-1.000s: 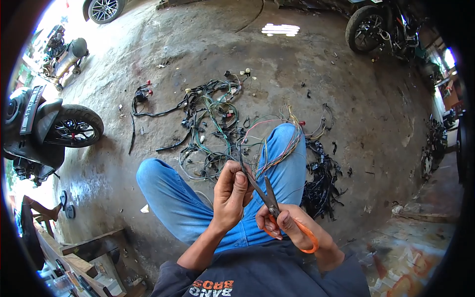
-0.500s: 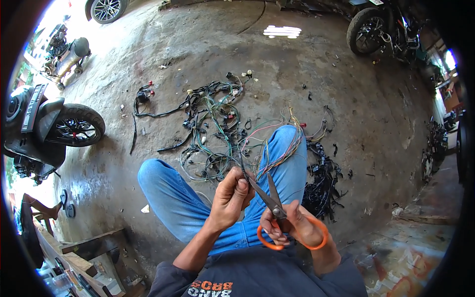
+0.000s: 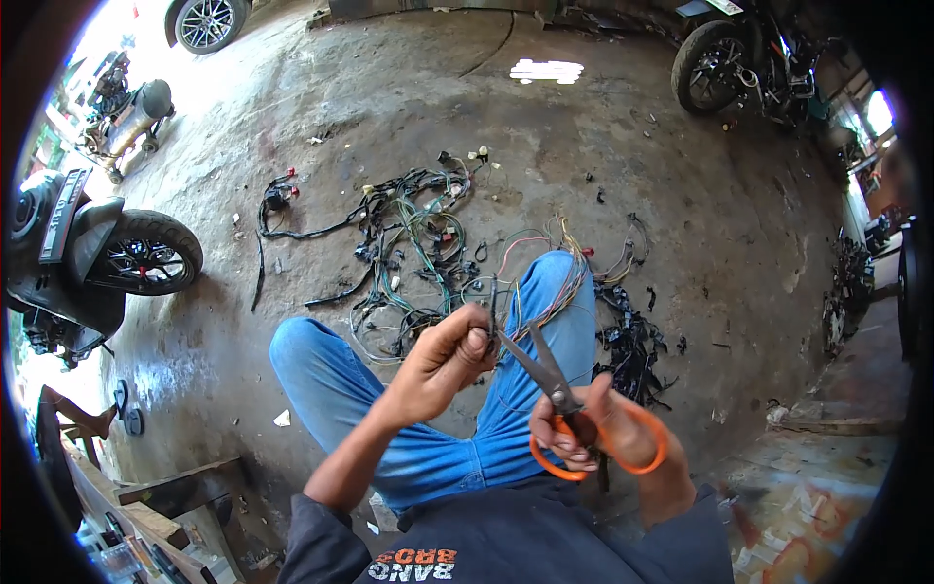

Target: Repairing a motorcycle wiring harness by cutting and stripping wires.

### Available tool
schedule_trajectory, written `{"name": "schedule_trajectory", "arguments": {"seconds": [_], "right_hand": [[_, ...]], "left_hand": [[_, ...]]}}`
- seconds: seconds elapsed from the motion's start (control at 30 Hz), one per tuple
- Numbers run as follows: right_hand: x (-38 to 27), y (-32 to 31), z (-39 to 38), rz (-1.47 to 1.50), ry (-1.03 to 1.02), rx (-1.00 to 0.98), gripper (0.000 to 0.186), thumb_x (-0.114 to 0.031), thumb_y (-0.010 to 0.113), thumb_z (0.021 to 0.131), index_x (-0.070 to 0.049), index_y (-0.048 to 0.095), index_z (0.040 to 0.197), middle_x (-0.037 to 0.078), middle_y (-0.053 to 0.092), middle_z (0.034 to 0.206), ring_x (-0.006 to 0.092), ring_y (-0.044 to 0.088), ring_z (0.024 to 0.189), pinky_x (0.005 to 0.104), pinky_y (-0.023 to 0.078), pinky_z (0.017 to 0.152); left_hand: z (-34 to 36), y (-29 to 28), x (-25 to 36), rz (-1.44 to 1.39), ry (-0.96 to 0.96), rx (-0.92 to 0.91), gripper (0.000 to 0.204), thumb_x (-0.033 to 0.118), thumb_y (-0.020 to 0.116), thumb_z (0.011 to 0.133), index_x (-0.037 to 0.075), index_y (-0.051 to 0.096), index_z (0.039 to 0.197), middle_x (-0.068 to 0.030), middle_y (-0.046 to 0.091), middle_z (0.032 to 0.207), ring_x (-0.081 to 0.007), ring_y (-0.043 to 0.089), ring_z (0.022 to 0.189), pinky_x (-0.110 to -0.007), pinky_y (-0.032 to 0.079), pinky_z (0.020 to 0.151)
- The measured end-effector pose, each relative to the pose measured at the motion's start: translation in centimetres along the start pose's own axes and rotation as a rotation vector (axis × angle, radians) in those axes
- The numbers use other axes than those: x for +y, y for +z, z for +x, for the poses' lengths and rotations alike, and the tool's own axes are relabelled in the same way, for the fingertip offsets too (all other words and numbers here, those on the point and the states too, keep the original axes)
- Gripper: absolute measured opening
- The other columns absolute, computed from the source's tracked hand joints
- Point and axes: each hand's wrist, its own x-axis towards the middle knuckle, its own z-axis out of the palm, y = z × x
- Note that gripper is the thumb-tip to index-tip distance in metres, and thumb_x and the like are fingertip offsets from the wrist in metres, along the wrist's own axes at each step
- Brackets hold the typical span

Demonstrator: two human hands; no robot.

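Observation:
Orange-handled scissors (image 3: 550,383) are in my right hand (image 3: 598,428), fingers and thumb through the loops, with the blades parted. Their tips reach up and left, close beside my left hand (image 3: 449,358). That hand is closed around a dark, taped wire bundle (image 3: 493,310), pinched between thumb and forefinger; its upper end sticks up above the fist. Whether a blade touches the bundle I cannot tell. Loose coloured wires (image 3: 567,292) drape across my right knee. Beyond my knees, a tangled wiring harness (image 3: 418,219) with connectors is spread on the floor.
A heap of black tape scraps (image 3: 628,341) lies right of my right knee. A motorcycle's wheel (image 3: 146,253) stands at the left, another motorcycle (image 3: 720,68) at the far right. Wooden framing (image 3: 185,482) is at the lower left, near a pair of sandals (image 3: 131,414).
The scissors and my right hand have shifted slightly right, and the blades have drawn back a little from my left hand. The held bundle now points more upright.

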Motion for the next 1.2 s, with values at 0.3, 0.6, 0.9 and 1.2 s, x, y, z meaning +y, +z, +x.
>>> {"name": "schedule_trajectory", "arguments": {"seconds": [0.3,0.6,0.9,1.2], "right_hand": [[0.6,1.8,1.3,-0.801,-0.317,0.279,0.058,-0.055,0.060,0.095,0.001,0.057,0.110,0.011,0.053,0.091,0.0215,0.051,0.071,0.0323,0.046,0.068],[0.9,2.8,3.2,-1.177,-0.388,0.761,0.047,-0.032,0.082,0.083,-0.001,0.060,0.112,0.014,0.052,0.095,0.0292,0.060,0.078,0.0392,0.049,0.070],[0.6,3.3,3.9,-1.360,-0.445,0.791,0.050,-0.014,0.078,0.075,-0.001,0.059,0.120,0.017,0.048,0.099,0.0337,0.057,0.089,0.0442,0.049,0.077],[0.6,3.3,3.8,-1.378,-0.363,0.786,0.046,-0.015,0.075,0.080,0.002,0.060,0.121,0.019,0.048,0.099,0.0358,0.060,0.085,0.0447,0.051,0.071]], "left_hand": [[0.0,3.5,-2.0,-0.559,0.219,0.272,0.017,0.029,0.039,0.110,0.015,0.047,0.107,0.0022,0.040,0.075,-0.0054,0.029,0.055,-0.021,0.022,0.045],[-0.1,4.9,-2.5,-0.389,0.318,0.341,0.013,0.024,0.042,0.110,0.011,0.044,0.108,0.0007,0.044,0.080,-0.0044,0.034,0.060,-0.020,0.027,0.048],[-0.4,5.9,-2.6,-0.057,0.326,0.426,0.015,0.020,0.044,0.109,0.006,0.046,0.104,0.0032,0.047,0.075,-0.0018,0.037,0.061,-0.019,0.030,0.051],[-0.6,5.8,-3.4,0.026,0.257,0.446,0.019,0.016,0.048,0.108,0.003,0.048,0.094,0.0029,0.048,0.075,-0.0036,0.039,0.066,-0.022,0.034,0.056]]}}
